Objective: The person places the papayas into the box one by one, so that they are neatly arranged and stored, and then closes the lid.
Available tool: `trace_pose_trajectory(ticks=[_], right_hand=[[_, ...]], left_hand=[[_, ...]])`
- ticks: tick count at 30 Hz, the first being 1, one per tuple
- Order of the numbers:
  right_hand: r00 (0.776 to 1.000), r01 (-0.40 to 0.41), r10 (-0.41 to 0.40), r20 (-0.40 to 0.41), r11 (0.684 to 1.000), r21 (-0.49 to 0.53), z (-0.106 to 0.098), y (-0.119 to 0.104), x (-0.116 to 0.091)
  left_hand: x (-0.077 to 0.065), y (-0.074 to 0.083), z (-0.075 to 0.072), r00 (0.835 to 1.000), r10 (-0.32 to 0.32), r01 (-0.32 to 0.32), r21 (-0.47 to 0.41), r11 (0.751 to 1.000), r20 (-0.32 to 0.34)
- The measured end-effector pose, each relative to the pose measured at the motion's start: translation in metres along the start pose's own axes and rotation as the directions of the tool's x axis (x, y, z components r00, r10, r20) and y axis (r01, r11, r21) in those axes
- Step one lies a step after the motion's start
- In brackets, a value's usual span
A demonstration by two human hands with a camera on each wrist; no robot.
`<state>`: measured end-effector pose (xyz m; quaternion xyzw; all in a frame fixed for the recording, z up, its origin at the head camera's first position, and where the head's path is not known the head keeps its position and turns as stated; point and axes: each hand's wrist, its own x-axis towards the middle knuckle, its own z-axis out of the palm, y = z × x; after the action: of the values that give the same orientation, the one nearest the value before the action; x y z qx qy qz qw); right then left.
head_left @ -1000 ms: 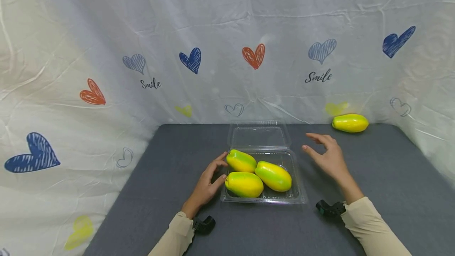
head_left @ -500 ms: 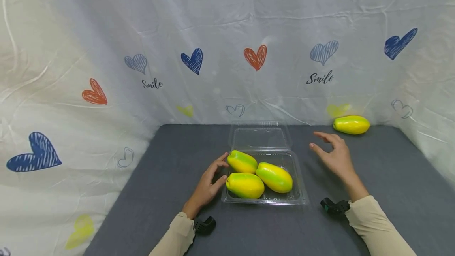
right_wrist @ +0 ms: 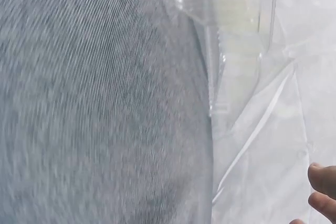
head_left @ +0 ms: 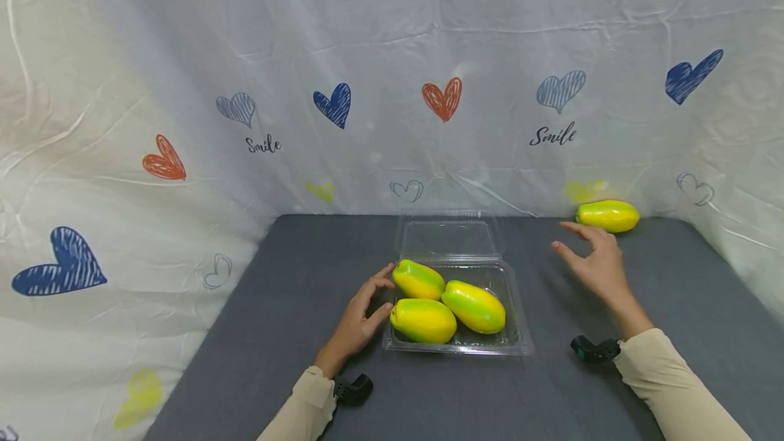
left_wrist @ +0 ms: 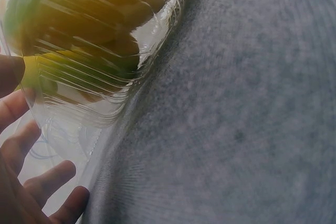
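Observation:
Three yellow-green papayas, among them a front one [head_left: 423, 320], a back one [head_left: 419, 280] and a right one [head_left: 474, 307], lie in a clear plastic clamshell box [head_left: 518, 318] whose lid [head_left: 450, 238] is folded back. At the box's left side, my left hand [head_left: 357, 318] rests with spread fingertips right at the rim; the left wrist view shows its fingers [left_wrist: 50, 179] beside the ribbed wall. A fourth papaya [head_left: 608, 216] lies at the table's back right. My right hand [head_left: 600, 267] holds nothing, its thumb and fingers apart, just in front of that papaya and overlapping its lower edge in the head view.
The table wears a dark grey cloth [head_left: 294, 278]. A white curtain [head_left: 380, 33] printed with hearts and "Smile" hangs along the table's back edge and left side. Black wrist cameras, one on the left [head_left: 354, 390] and one on the right [head_left: 594, 349], sit under the wrists.
My right hand has moved rightward, away from the box and closer to the papaya at the back right. My left hand and the boxed papayas have stayed in place.

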<state>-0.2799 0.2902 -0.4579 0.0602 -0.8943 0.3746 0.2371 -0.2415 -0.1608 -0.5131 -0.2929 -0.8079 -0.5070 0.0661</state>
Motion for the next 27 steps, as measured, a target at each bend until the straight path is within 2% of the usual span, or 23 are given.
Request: trace_pose_trajectory(ticks=[5, 9, 17, 27], right_hand=[[1.0, -0.015, 0.015, -0.015, 0.999, -0.03, -0.007, 0.009, 0.006], [0.999, -0.029, 0.027, -0.038, 0.997, -0.065, -0.013, 0.019, 0.011], [0.999, -0.049, 0.046, -0.025, 0.987, -0.155, -0.025, 0.034, 0.019], [0.995, -0.096, 0.09, -0.038, 0.975, -0.201, -0.046, 0.055, 0.029]], left_hand=[[0.0, 0.001, 0.0, 1.0, 0.008, -0.008, 0.009, 1.0, -0.002], [0.001, 0.002, 0.0, 1.0, -0.011, 0.011, 0.014, 1.0, 0.005], [-0.001, 0.0, 0.0, 1.0, -0.02, 0.02, 0.023, 1.0, 0.007], [-0.001, 0.002, 0.0, 1.0, 0.012, -0.012, 0.005, 1.0, 0.003]])
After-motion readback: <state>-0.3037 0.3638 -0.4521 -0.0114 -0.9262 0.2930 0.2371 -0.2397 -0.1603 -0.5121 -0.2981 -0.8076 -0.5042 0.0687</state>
